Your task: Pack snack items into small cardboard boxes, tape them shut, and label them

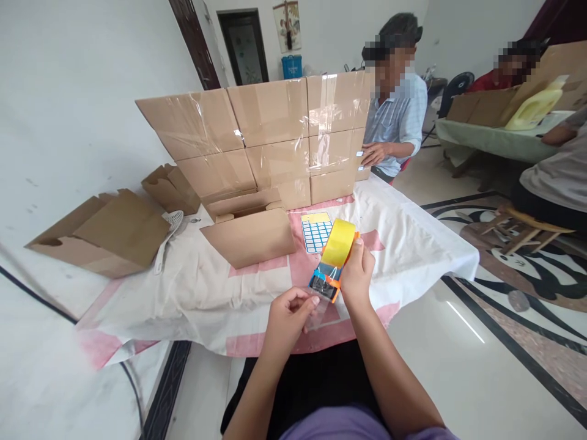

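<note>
Both forearms reach forward from the bottom of the view over a dark lap. Left hand (287, 315) is curled, its thumb and fingertips pinching the loose clear end of tape (317, 313) just below the dispenser's mouth. Right hand (356, 275), just beside and slightly beyond the left, is wrapped around the orange and blue tape dispenser (326, 282), which carries a yellow tape roll (339, 242) at its far end; the dispenser is held in the air above the near edge of the surface (192, 293), which is covered with a white and pink cloth. Just beyond the roll lies a sheet of blue labels (315, 232). Left of that sheet, farther from the left hand, sits an open cardboard box (250, 229) with its front flap folded down. Well to the left lie flattened cartons (110, 235) and a white slotted spoon (169, 235). Behind the open box rises a stack of taped boxes (270, 134). Beyond the stack's right end, a person in a light blue shirt (397, 122) rests a hand near it.
</note>
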`<action>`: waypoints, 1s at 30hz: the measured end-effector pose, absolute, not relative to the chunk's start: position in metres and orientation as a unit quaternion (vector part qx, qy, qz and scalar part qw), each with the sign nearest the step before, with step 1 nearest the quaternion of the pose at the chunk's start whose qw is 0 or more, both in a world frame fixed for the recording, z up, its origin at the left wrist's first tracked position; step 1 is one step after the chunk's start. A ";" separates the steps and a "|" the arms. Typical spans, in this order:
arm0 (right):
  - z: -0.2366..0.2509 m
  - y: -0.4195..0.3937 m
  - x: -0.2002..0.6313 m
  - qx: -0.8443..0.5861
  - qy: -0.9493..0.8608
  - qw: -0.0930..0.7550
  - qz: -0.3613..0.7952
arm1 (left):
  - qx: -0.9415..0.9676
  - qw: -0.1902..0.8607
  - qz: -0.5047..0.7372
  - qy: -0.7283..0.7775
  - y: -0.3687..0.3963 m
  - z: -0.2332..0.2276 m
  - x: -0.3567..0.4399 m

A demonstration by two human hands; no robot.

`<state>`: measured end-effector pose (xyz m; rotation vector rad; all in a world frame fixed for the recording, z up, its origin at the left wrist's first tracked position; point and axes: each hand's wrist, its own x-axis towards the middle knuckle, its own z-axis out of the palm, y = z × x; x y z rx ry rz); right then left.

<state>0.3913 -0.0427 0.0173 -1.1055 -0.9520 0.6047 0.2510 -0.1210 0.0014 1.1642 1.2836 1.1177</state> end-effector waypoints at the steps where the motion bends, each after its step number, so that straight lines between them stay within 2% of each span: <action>1: 0.019 -0.045 0.391 -0.498 -0.415 0.710 0.277 | 0.493 0.513 0.460 0.532 -0.121 0.000 0.250; 7: 0.027 -0.054 0.392 -0.489 -0.394 0.709 0.320 | 0.547 0.512 0.411 0.519 -0.121 -0.002 0.244; 13: 0.028 -0.055 0.393 -0.478 -0.369 0.709 0.363 | 0.549 0.503 0.431 0.510 -0.121 -0.004 0.249; 20: 0.025 -0.056 0.388 -0.466 -0.290 0.687 0.476 | 0.588 0.519 0.420 0.457 -0.120 -0.001 0.239; 30: 0.022 -0.055 0.374 -0.485 -0.252 0.639 0.541 | 0.663 0.439 0.437 0.421 -0.114 -0.011 0.229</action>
